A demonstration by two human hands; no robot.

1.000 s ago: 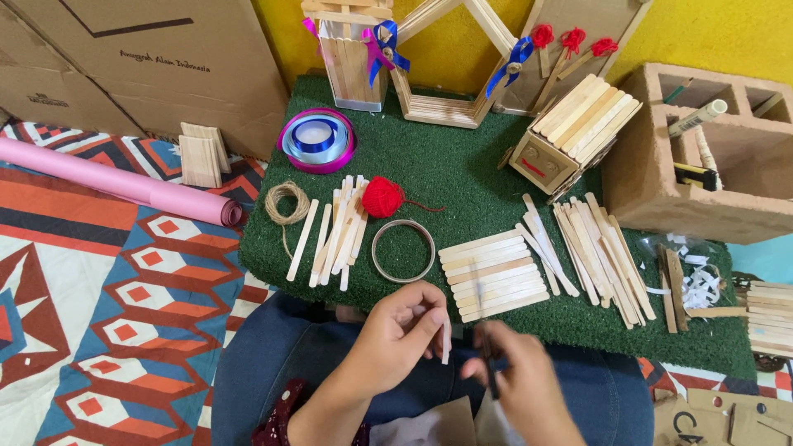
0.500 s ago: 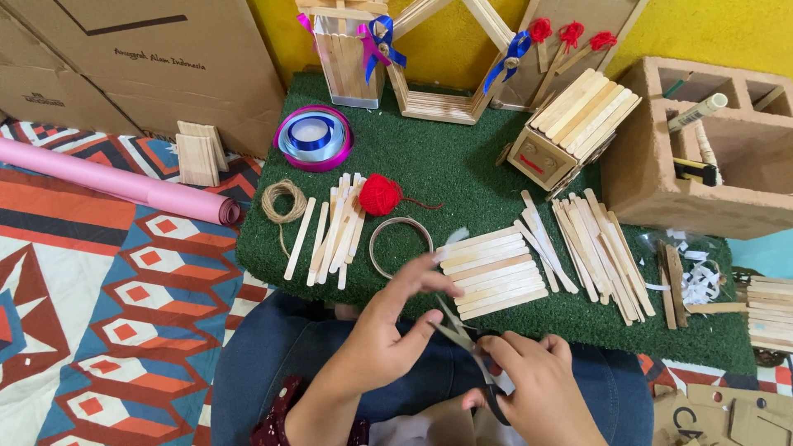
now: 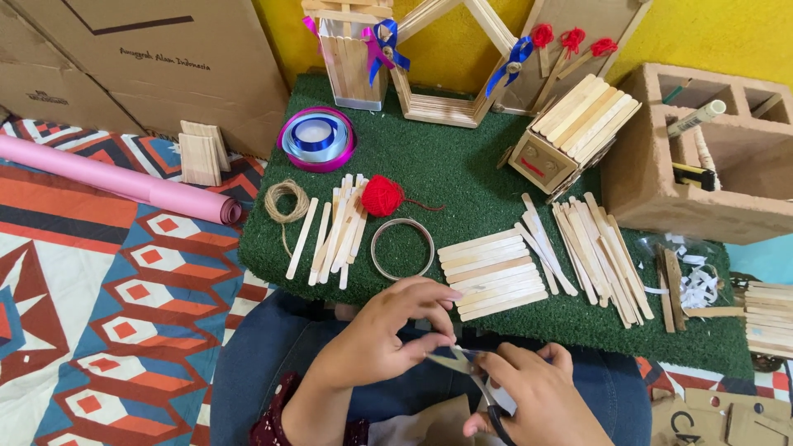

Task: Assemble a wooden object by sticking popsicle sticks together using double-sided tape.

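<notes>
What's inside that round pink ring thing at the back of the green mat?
Inside the pink ring sits a white roll of ribbon with a blue ribbon roll nested in it. What lies under them on the green mat is covered.

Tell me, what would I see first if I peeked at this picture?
Probably the red yarn ball in the middle of the green mat, with pale craft sticks fanned out beside it. Down at the bottom, the left hand and right hand meet over scissors. A pink paper roll lies on the patterned rug at the left.

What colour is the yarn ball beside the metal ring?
Red; the yarn ball shows best in the head view.
</notes>
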